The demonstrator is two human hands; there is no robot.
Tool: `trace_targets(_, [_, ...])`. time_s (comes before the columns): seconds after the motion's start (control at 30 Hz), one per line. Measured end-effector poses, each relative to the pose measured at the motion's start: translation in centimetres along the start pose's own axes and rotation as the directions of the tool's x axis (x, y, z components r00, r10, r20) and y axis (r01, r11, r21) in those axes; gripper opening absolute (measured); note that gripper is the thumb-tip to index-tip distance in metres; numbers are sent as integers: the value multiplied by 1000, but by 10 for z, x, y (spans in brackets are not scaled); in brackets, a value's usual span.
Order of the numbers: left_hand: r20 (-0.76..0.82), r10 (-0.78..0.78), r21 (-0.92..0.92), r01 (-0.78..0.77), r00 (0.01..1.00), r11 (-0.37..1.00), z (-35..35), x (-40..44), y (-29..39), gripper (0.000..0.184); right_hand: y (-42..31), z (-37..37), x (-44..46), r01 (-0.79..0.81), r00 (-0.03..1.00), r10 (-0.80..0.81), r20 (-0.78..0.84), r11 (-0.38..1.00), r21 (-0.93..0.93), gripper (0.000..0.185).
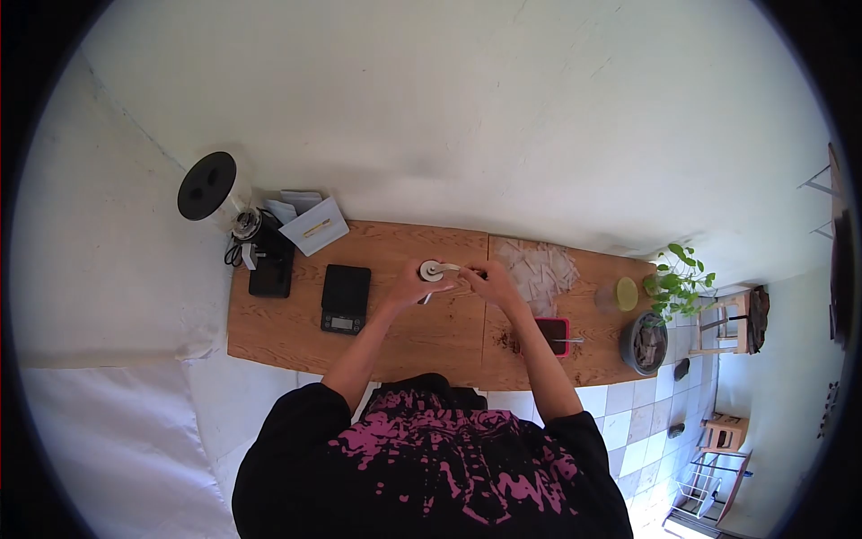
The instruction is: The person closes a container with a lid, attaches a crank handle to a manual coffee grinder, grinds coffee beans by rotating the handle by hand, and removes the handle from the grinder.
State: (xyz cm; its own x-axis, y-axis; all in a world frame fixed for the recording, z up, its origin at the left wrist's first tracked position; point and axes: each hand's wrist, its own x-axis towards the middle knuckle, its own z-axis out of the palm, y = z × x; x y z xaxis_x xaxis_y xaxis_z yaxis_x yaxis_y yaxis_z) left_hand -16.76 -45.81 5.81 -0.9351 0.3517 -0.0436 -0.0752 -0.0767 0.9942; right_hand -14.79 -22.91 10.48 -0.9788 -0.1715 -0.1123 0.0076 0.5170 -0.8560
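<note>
My left hand is wrapped round the body of a hand coffee grinder, held above the middle of the wooden table. The grinder has a pale round top with a crank arm reaching to the right. At the far end of that arm, the fingers of my right hand are closed on the crank's dark knob. To the left of my left hand lies a black digital scale. Beyond my right hand, many flat, pale paper pouches are spread over the table.
A red-rimmed tray of dark grounds holds a spoon, with brown crumbs beside it. An electric grinder and white packets stand left. Right are a yellow-lidded tub, a grey bucket and a plant.
</note>
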Motion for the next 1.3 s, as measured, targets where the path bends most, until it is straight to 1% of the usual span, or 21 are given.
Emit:
trace_targets(0.07, [33, -62, 28, 62, 997, 998, -2, -5, 11, 30, 4, 4, -2, 17, 1000, -17, -24, 1000, -13, 33])
trace_targets(0.1, [36, -65, 28, 64, 997, 998, -6, -4, 6, 30, 5, 5, -4, 13, 1000, -14, -25, 1000, -11, 33])
trace_targets(0.17, [149, -201, 208, 168, 968, 964, -16, 3, -6, 47, 3, 5, -6, 43, 999, -44, -31, 999, -28, 33])
trace_targets(0.2, [154, -200, 209, 166, 968, 964, -12, 1, 0, 47, 4, 6, -7, 42, 998, -43, -36, 999, -29, 33])
trace_targets(0.27, [69, -77, 171, 65, 995, 983, -5, -4, 13, 28, 3, 6, -10, 20, 999, -20, -32, 1000, -20, 34])
trace_targets(0.4, [33, -43, 146, 38, 999, 989, 0, -7, 11, 31, -3, 2, -17, 30, 1000, -30, -8, 1000, 6, 34])
trace_targets(0.47, [96, -28, 87, 19, 995, 996, -2, -1, 3, 45, -8, 2, -17, 22, 999, -22, -26, 1000, -15, 35])
trace_targets(0.5, [99, -24, 91, 15, 995, 996, -2, -2, 7, 45, -8, 2, -16, 25, 999, -26, -30, 1000, -15, 35])
trace_targets(0.6, [69, -78, 142, 68, 995, 988, -3, -4, 13, 39, -7, 4, -18, 10, 1000, -11, -29, 999, -38, 35])
trace_targets(0.67, [161, -147, 216, 111, 976, 970, -9, 0, 12, 31, -7, 5, -15, 42, 998, -42, -38, 999, -22, 34])
trace_targets(0.7, [156, -146, 215, 111, 977, 970, -12, 0, 11, 31, -14, 4, -15, 45, 998, -46, -34, 999, -23, 34])
trace_targets(0.77, [125, -110, 283, 71, 986, 956, -15, -1, 7, 26, -28, 1, -14, -57, 998, 58, 17, 995, -88, 33])
trace_targets(0.8, [122, -117, 280, 79, 986, 957, -16, -3, 1, 26, -26, 6, -15, -61, 998, 63, 23, 994, -87, 33])
trace_targets(0.87, [43, -82, 227, 70, 996, 971, -18, -2, -6, 27, -25, 11, -10, 0, 1000, -1, -8, 990, -143, 36])
trace_targets(0.9, [40, -80, 226, 69, 996, 972, -17, -2, -7, 27, -30, 12, -10, 3, 1000, -3, -5, 989, -145, 36])
trace_targets(0.97, [-43, 104, 121, -98, 994, 988, -14, -5, -9, 22, -38, 11, -15, -48, 998, 53, 28, 986, -163, 39])
trace_targets(1.0, [-42, 99, 119, -93, 994, 989, -13, -9, -5, 22, -31, 15, -17, -52, 998, 58, 30, 985, -162, 39])
trace_targets(1.07, [-37, -54, 189, 60, 998, 980, -16, -10, 7, 25, -20, 21, -18, 36, 999, -43, -34, 985, -169, 43])
trace_targets(1.2, [16, -1, 201, -3, 1000, 980, -17, -10, 6, 23, -27, 17, -21, 6, 1000, -7, -2, 972, -233, 46])
trace_targets(1.27, [48, -101, 199, 89, 994, 976, -15, -11, 12, 27, -21, 18, -19, -37, 999, 37, 4, 997, -64, 45])
trace_targets(1.3, [46, -100, 200, 89, 994, 976, -13, -13, 21, 27, -27, 15, -18, -35, 999, 35, 5, 997, -64, 45])
